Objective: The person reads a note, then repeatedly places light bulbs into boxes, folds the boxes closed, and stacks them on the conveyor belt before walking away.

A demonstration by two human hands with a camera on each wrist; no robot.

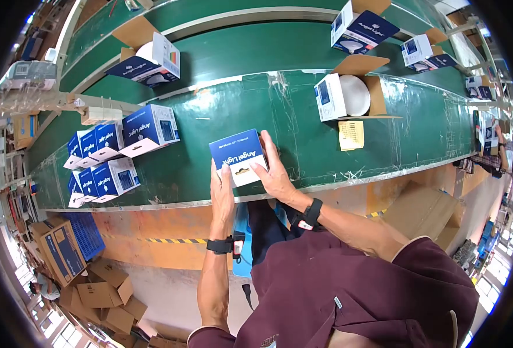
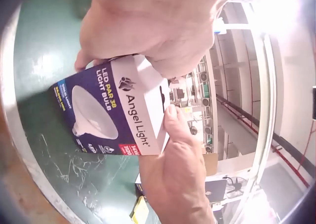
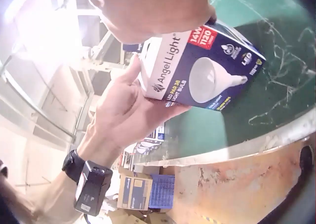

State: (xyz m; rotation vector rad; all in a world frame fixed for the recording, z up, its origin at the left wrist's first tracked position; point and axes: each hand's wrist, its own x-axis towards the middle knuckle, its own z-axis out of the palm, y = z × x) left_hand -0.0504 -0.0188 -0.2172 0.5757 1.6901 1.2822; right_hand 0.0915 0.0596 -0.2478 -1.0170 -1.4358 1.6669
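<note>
Between both hands is a closed blue-and-white light bulb box [image 1: 235, 152], held over the green bench near its front edge. Its front shows a printed bulb picture [image 2: 94, 116] and the words LED PAR 38. My left hand [image 1: 222, 190] grips one side, with the thumb at the white top panel. The right hand [image 1: 278, 178] grips the opposite side, its thumb also at that panel. In the right wrist view, the left hand [image 3: 123, 110] reaches around the box's side, fingers partly behind it.
Several closed bulb boxes [image 1: 146, 130] stand grouped at the left of the green bench [image 1: 239, 104]. Open boxes with white bulbs stand farther back, including one box [image 1: 330, 98] at the right. A yellow paper slip [image 1: 351, 135] lies before it. Cardboard cartons [image 1: 103, 290] sit on the floor.
</note>
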